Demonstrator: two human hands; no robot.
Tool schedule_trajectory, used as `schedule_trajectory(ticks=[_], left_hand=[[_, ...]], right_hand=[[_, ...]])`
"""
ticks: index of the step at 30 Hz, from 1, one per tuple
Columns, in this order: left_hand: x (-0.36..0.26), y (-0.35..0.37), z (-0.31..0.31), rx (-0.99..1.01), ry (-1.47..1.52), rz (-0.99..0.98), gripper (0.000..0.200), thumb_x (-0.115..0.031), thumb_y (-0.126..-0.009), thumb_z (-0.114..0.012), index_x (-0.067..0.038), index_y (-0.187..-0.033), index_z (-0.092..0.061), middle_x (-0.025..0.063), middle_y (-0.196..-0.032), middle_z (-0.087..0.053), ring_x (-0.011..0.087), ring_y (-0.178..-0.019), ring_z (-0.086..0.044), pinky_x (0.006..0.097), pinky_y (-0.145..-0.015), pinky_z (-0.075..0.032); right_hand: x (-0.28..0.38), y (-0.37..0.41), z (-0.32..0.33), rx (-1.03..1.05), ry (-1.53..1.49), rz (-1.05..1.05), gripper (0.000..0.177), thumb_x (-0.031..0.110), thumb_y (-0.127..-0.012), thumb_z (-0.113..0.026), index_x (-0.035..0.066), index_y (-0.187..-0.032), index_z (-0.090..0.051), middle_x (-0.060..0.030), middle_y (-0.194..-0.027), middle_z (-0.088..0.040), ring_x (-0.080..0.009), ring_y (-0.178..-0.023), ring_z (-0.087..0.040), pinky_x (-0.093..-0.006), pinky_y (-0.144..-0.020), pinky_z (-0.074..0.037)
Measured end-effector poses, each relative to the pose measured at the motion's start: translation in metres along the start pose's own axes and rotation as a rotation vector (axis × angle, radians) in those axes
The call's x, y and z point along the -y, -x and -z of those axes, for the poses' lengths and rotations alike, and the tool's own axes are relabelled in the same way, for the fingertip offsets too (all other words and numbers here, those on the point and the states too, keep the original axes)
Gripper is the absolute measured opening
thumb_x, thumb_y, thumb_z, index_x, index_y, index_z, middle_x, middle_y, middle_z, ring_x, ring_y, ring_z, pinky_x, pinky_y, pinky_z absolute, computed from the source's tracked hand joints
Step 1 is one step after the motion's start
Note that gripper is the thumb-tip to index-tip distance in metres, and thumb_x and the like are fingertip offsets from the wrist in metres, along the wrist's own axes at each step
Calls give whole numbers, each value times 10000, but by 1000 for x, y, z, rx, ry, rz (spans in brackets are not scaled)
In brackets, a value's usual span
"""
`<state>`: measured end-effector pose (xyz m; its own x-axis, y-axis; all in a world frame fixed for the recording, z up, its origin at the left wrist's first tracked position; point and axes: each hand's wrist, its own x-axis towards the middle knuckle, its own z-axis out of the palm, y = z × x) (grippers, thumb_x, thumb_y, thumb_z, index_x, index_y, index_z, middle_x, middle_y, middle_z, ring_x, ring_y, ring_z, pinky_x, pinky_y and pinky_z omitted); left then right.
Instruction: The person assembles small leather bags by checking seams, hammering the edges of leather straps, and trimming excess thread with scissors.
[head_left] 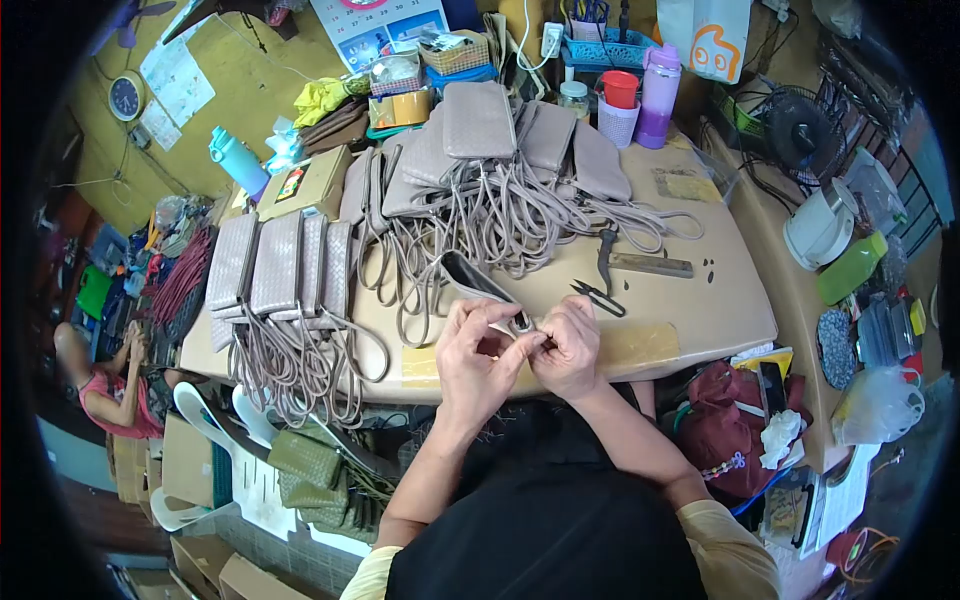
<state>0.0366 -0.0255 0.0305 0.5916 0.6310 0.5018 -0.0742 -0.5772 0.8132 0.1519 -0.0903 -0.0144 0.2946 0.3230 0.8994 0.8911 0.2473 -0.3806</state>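
My left hand and my right hand meet at the near edge of the worktable. Both pinch the end of a taupe woven pouch with a dark open mouth, which lies slanted towards the table's middle. The fingertips of both hands close on its corner by the strap fitting. Small black snips lie just beyond my right hand, next to a hammer. A tangle of taupe straps trails behind the pouch.
A heap of finished pouches lies at the table's back, and a row of others hangs over the left edge. Bottles, cups and baskets crowd the far side. A fan stands on the right. Another person sits on the floor at left.
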Motion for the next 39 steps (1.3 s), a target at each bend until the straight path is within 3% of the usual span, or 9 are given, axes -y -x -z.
schedule_trajectory(ticks=[4, 7, 16, 19, 21, 25, 29, 35, 39], left_hand=[[16, 4, -7, -27, -26, -73, 241, 5, -759, -748, 15, -988, -672, 121, -959, -615, 104, -660, -609, 226, -569, -511], [22, 1, -4, -64, -85, -143, 119, 46, -789, -694, 34, -903, -663, 120, -836, -636, 132, -658, -616, 246, -594, -510], [53, 11, -16, 129, 55, 204, 95, 6, -875, -612, 41, -799, -568, 101, -749, -626, 129, -627, -634, 256, -582, -526], [60, 7, -11, 166, 201, 389, 144, -43, -929, -566, 41, -813, -547, 94, -726, -646, 110, -635, -640, 246, -611, -536], [66, 3, -8, 210, 328, 516, 134, -63, -945, -548, 31, -851, -531, 94, -719, -643, 122, -630, -640, 248, -616, -539], [75, 1, -3, 266, 589, 610, 121, -86, -966, -517, 20, -911, -503, 112, -811, -643, 136, -708, -649, 255, -640, -546], [61, 0, -3, 252, 703, 620, 92, -59, -952, -528, 20, -976, -490, 117, -896, -637, 153, -764, -651, 257, -671, -549], [28, -2, 8, 415, -233, 209, 245, 11, -831, -654, 57, -1061, -582, 128, -929, -597, 202, -799, -660, 283, -669, -537], [19, -8, -6, 338, -350, -106, 266, 3, -760, -706, 46, -1014, -639, 151, -916, -650, 245, -747, -675, 314, -626, -535]], right_hand=[[-3, -2, 8, 100, 23, -19, 269, 49, -641, -730, 68, -737, -479, -73, -664, -483, -288, -637, -524, -399, -655, -394], [-13, -9, 32, 637, -140, -284, 336, 162, -703, -758, 11, -944, -580, -134, -946, -560, -332, -942, -534, -440, -819, -440], [-96, 54, 40, 552, 604, -326, 199, 163, -795, -673, 42, -943, -618, -133, -954, -575, -298, -903, -538, -403, -804, -451], [-92, 46, 41, 445, 540, -266, 124, 131, -861, -609, 36, -941, -595, -115, -875, -575, -304, -810, -557, -389, -744, -456], [-77, 37, 38, 403, 196, -879, 142, 167, -906, -586, 33, -952, -578, -92, -826, -587, -270, -722, -573, -367, -666, -456], [-17, 23, 36, 487, -414, -841, 318, 178, -834, -709, 23, -1086, -594, -87, -853, -626, -168, -732, -581, -327, -639, -470], [0, 11, 25, 453, -360, -686, 317, 130, -787, -739, 21, -1068, -641, -95, -843, -628, -195, -728, -605, -329, -671, -486], [-14, 4, 35, 515, -94, -523, 183, -9, -730, -683, 46, -903, -702, -100, -838, -638, -238, -689, -626, -313, -650, -495], [-10, -1, 35, 426, 29, -396, 225, -41, -660, -657, 50, -865, -650, -106, -822, -631, -301, -749, -631, -376, -657, -498]])
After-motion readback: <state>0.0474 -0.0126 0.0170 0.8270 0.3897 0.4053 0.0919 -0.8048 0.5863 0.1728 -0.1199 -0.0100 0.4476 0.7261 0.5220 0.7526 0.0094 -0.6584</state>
